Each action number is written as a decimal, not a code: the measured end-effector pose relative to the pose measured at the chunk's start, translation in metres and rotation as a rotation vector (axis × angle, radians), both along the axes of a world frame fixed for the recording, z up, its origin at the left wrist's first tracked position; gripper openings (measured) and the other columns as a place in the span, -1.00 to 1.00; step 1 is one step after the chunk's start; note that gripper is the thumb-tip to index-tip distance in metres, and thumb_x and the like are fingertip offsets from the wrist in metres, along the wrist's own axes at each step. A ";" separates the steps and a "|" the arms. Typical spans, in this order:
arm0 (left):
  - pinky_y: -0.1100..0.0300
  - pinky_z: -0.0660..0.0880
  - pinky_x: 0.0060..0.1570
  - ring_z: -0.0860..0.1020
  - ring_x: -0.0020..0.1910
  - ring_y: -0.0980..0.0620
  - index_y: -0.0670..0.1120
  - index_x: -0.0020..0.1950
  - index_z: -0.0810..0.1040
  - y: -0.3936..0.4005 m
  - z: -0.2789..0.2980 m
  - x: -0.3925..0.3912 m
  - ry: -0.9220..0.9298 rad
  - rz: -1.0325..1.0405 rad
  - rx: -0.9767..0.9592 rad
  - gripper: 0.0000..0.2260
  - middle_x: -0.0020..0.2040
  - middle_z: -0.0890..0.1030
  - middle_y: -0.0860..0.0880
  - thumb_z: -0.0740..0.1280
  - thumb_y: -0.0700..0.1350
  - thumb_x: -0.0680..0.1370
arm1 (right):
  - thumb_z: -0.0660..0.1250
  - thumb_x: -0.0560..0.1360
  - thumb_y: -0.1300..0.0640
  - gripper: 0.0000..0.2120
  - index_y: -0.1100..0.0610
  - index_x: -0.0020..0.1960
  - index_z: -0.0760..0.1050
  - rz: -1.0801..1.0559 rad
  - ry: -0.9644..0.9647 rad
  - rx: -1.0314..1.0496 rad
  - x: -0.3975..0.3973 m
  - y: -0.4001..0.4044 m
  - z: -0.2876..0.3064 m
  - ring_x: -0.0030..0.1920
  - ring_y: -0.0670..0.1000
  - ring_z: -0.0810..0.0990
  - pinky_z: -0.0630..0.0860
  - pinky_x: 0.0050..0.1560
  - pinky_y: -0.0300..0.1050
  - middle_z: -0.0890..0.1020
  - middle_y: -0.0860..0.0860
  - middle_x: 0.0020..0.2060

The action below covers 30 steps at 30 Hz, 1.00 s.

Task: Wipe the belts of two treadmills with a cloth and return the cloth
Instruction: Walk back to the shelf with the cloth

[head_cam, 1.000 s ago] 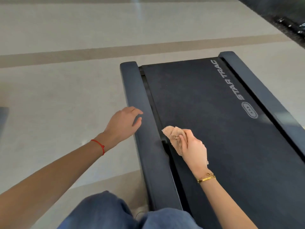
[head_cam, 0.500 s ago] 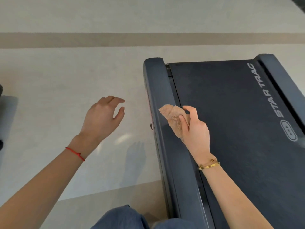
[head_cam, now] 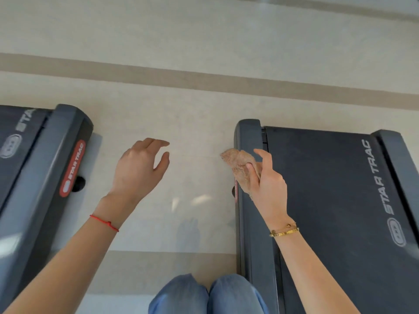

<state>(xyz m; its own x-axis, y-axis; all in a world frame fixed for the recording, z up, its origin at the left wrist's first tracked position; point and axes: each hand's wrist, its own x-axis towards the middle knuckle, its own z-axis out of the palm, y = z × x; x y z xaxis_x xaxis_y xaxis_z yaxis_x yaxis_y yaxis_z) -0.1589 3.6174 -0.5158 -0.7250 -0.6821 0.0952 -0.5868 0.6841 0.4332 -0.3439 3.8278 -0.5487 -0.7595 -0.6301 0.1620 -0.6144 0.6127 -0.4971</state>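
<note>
A crumpled brown cloth (head_cam: 240, 167) is pinched in my right hand (head_cam: 267, 184), which hovers above the left side rail (head_cam: 247, 234) of the right treadmill. That treadmill's black belt (head_cam: 328, 189) carries a STAR TRAC logo. My left hand (head_cam: 138, 168) hangs over the floor between the machines, fingers relaxed, holding nothing. The second treadmill stands at the left; a strip of its belt (head_cam: 15, 137) and its grey right rail (head_cam: 45, 177) show.
Pale tiled floor (head_cam: 192, 132) with a beige stripe runs between and beyond the two treadmills. My knees in blue jeans (head_cam: 204, 295) sit at the bottom centre, in the gap between the machines.
The view has swung left: the right treadmill slid rightward and the left treadmill came into sight. My left hand came off the rail and now hangs over the floor. The cloth stays in my right hand.
</note>
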 end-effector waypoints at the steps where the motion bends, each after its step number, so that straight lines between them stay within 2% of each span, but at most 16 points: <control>1: -0.05 0.55 -0.05 0.57 0.12 -0.17 -0.09 0.26 0.59 -0.001 0.017 0.006 0.013 0.015 0.010 -0.76 0.17 0.63 -0.06 0.30 -0.11 0.61 | 0.17 0.64 -0.02 -0.59 0.14 0.41 0.35 0.010 0.001 -0.003 0.004 -0.003 0.015 -0.51 0.04 0.48 0.45 -0.51 -0.07 0.51 0.05 -0.46; 6: -0.06 0.49 0.11 0.58 0.15 -0.12 -0.10 0.27 0.59 0.003 0.100 0.045 0.073 0.107 0.050 -0.75 0.20 0.62 -0.05 0.29 -0.11 0.62 | 0.17 0.66 -0.01 -0.70 0.14 0.30 0.41 0.071 -0.023 0.008 0.029 -0.013 0.095 -0.43 0.09 0.53 0.48 -0.45 -0.01 0.52 0.02 -0.38; 10: 0.09 0.48 -0.15 0.58 0.16 -0.09 -0.08 0.26 0.59 0.018 0.165 0.081 0.084 0.160 0.085 -0.76 0.17 0.62 -0.05 0.28 -0.11 0.62 | 0.16 0.67 -0.01 -0.74 0.16 0.22 0.41 0.085 -0.057 0.032 0.052 -0.014 0.165 -0.37 0.13 0.56 0.49 -0.40 0.02 0.54 0.04 -0.33; 13: 0.16 0.43 -0.19 0.60 0.07 -0.11 -0.07 0.25 0.60 0.028 0.217 0.108 0.069 0.172 0.079 -0.77 0.16 0.63 -0.05 0.29 -0.11 0.62 | 0.15 0.67 -0.01 -0.74 0.16 0.21 0.41 0.106 -0.080 0.025 0.070 -0.010 0.220 -0.36 0.13 0.57 0.50 -0.39 0.05 0.56 0.06 -0.31; 15: 0.15 0.43 -0.23 0.60 -0.07 -0.13 -0.09 0.24 0.60 0.033 0.254 0.123 0.065 0.165 0.075 -0.77 0.13 0.64 -0.06 0.29 -0.12 0.61 | 0.16 0.66 0.00 -0.74 0.16 0.21 0.42 0.120 -0.088 0.003 0.081 -0.009 0.255 -0.36 0.14 0.57 0.52 -0.39 0.08 0.58 0.09 -0.30; 16: 0.14 0.44 -0.23 0.59 -0.08 -0.13 -0.09 0.23 0.61 0.036 0.271 0.130 0.055 0.169 0.072 -0.77 0.11 0.64 -0.06 0.29 -0.13 0.61 | 0.17 0.66 0.00 -0.74 0.17 0.21 0.42 0.124 -0.091 0.004 0.086 -0.009 0.271 -0.35 0.15 0.58 0.52 -0.38 0.10 0.58 0.10 -0.30; 19: 0.13 0.44 -0.20 0.58 -0.02 -0.11 -0.09 0.22 0.61 0.047 0.323 0.150 0.039 0.202 0.075 -0.78 0.08 0.64 -0.05 0.28 -0.13 0.61 | 0.17 0.66 0.00 -0.74 0.16 0.22 0.42 0.149 -0.110 0.008 0.099 -0.008 0.321 -0.32 0.17 0.59 0.53 -0.37 0.11 0.60 0.12 -0.27; 22: 0.07 0.51 -0.12 0.59 0.07 -0.10 -0.10 0.24 0.60 0.057 0.373 0.167 0.030 0.230 0.090 -0.77 0.15 0.64 -0.04 0.27 -0.13 0.62 | 0.16 0.67 0.00 -0.75 0.15 0.22 0.41 0.175 -0.099 0.007 0.110 -0.007 0.371 -0.32 0.16 0.58 0.53 -0.36 0.11 0.60 0.10 -0.27; 25: 0.10 0.48 -0.08 0.58 0.13 -0.09 -0.10 0.26 0.59 0.064 0.416 0.184 0.014 0.257 0.110 -0.76 0.19 0.63 -0.05 0.28 -0.13 0.62 | 0.16 0.67 0.00 -0.75 0.15 0.21 0.42 0.185 -0.096 0.007 0.121 -0.006 0.415 -0.31 0.17 0.59 0.53 -0.36 0.10 0.60 0.10 -0.27; 30: 0.03 0.51 -0.08 0.57 0.01 -0.08 -0.09 0.28 0.58 0.069 0.463 0.203 0.025 0.295 0.122 -0.75 0.19 0.62 -0.04 0.26 -0.13 0.63 | 0.16 0.67 0.00 -0.74 0.15 0.23 0.41 0.218 -0.097 0.013 0.133 -0.002 0.459 -0.29 0.17 0.59 0.53 -0.35 0.11 0.60 0.10 -0.25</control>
